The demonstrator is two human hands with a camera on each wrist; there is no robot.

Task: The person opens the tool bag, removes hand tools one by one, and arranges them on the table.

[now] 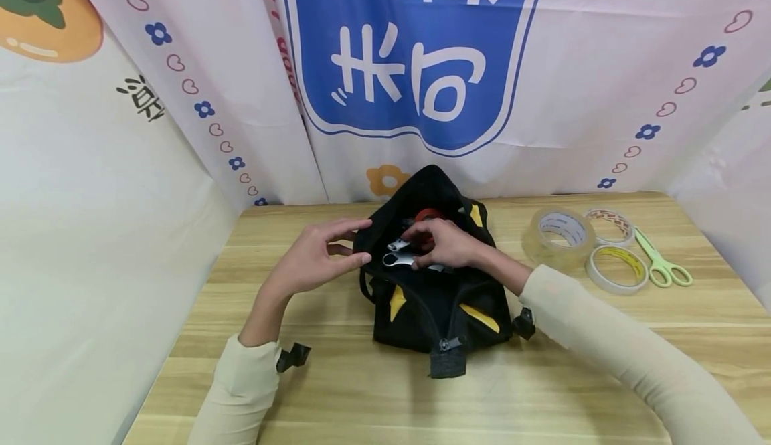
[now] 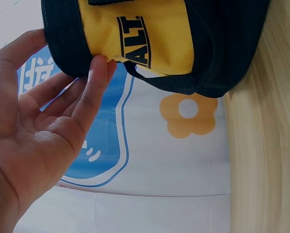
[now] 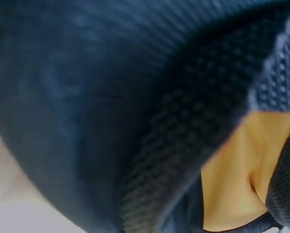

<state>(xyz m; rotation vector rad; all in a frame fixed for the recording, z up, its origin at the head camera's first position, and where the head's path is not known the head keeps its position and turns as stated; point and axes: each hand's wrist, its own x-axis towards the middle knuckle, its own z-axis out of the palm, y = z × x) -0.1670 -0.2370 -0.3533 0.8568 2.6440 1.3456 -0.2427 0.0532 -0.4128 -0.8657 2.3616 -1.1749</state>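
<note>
A black and yellow tool bag [image 1: 415, 318] sits on the table with its mouth unzipped. My left hand [image 1: 313, 254] holds the bag's left rim, thumb and fingers around the corner; in the left wrist view, fingertips touch the black zip edge and yellow side. Inside the mouth is my right hand [image 1: 448, 244], thumb and index finger spread apart. Its thumb lies over a silver wrench [image 1: 395, 259] with a ring end, and its index finger is near another silver tool [image 1: 397, 245]. A red object [image 1: 428, 215] lies deeper in. Black bag fabric [image 3: 101, 116] fills most of the right wrist view.
Right of the bag lie a wide clear tape roll [image 1: 533, 244], a smaller tape roll [image 1: 626, 231], a white-and-yellow tape roll [image 1: 602, 281] and light green scissors [image 1: 653, 255]. Printed cloth [image 1: 566, 164] hangs behind the wooden table [image 1: 337, 391].
</note>
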